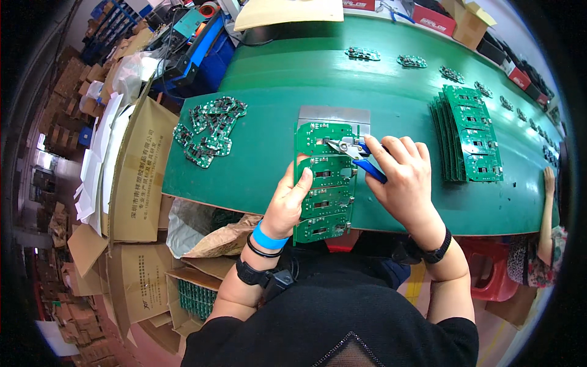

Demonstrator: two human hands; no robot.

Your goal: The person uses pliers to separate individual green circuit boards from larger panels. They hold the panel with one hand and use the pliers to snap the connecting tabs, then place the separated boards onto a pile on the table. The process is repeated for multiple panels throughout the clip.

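My left hand [290, 200] grips the left edge of a green circuit board panel [323, 211], its thumb lying over the front. The panel is made of several joined boards in a column. My right hand [403, 174] is closed round the blue handles of a pair of side cutters [370, 169]. Their metal jaws touch or hover just over the top board of the panel; which, I cannot tell. Behind the panel lies a flat grey metal plate [335, 114] on the green table.
Loose separate boards [211, 129] lie heaped at the table's left. A stack of uncut panels [471, 134] stands to the right. Single boards [412, 61] form a row along the back. Cardboard boxes [143, 171] flank the left edge. Another person's arm [548, 208] rests at the far right.
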